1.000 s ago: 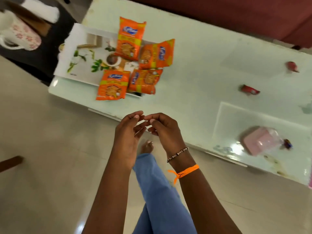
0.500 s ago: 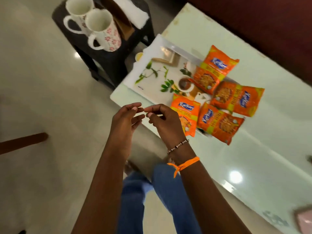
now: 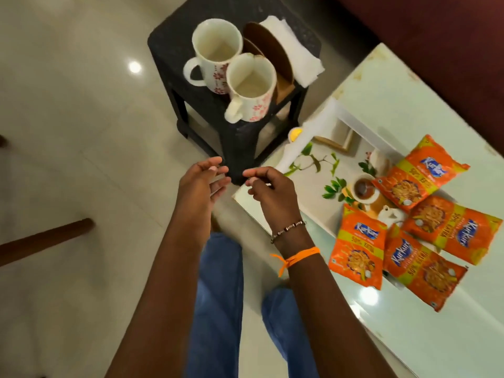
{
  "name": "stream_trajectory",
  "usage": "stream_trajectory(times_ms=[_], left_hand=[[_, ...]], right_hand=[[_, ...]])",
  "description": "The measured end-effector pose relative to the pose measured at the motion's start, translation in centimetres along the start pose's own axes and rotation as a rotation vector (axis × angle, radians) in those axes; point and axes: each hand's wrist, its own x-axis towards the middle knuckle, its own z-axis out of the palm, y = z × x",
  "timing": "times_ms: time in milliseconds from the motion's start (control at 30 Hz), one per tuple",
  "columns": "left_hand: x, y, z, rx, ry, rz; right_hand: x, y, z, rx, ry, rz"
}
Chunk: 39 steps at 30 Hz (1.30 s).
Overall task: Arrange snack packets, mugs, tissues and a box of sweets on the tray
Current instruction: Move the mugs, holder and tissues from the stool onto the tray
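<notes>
Four snack packets (image 3: 409,225) are lying on the tray (image 3: 308,192) at right; two mugs (image 3: 231,72) and tissues (image 3: 294,50) are waiting on the upper-centre stool (image 3: 240,137). Left hand (image 3: 199,184) and right hand (image 3: 272,192) are hovering empty, fingers loosely curled.

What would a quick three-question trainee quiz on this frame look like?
1. How many snack packets lie on or by the tray?
2. True or false: both mugs stand on the black stool.
3. Is the left hand or the right hand holding anything? A) left B) right C) neither

Key: 1. four; 2. true; 3. C
</notes>
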Motion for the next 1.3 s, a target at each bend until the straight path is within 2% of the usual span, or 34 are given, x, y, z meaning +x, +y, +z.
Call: stream_trajectory(times_ms=[133,367,500,667,767,900,1000,1300], left_hand=[[4.7,4.9,-1.3,0.041,0.097,0.039],[10.9,10.8,-1.0,0.421,-0.063,0.128],[13.3,12.0,-0.4,0.531,-0.041,0.126],[15.1,12.2,0.1,0.705,-0.122,0.229],[15.4,11.9,0.3,0.728,-0.132,0.273],[14.7,11.0,-0.2,0.665,-0.174,0.292],[13.6,10.1,-1.2,0.617,-0.132,0.289],[5.2,4.5,-0.6,0.510,-0.230,0.240]], right_hand=[[4.0,-2.5,4.9,0.041,0.156,0.044],[8.8,-5.4,8.2,-0.051,0.427,0.080],[9.7,-6.0,8.4,-0.039,0.458,0.117],[9.9,-5.8,8.3,-0.007,0.466,0.130],[9.9,-5.5,8.3,-0.006,0.504,0.102],[9.0,-4.5,7.8,-0.142,0.554,0.047],[7.5,-3.7,7.7,-0.185,0.592,0.021],[-0.8,0.8,2.7,-0.117,0.753,0.081]])
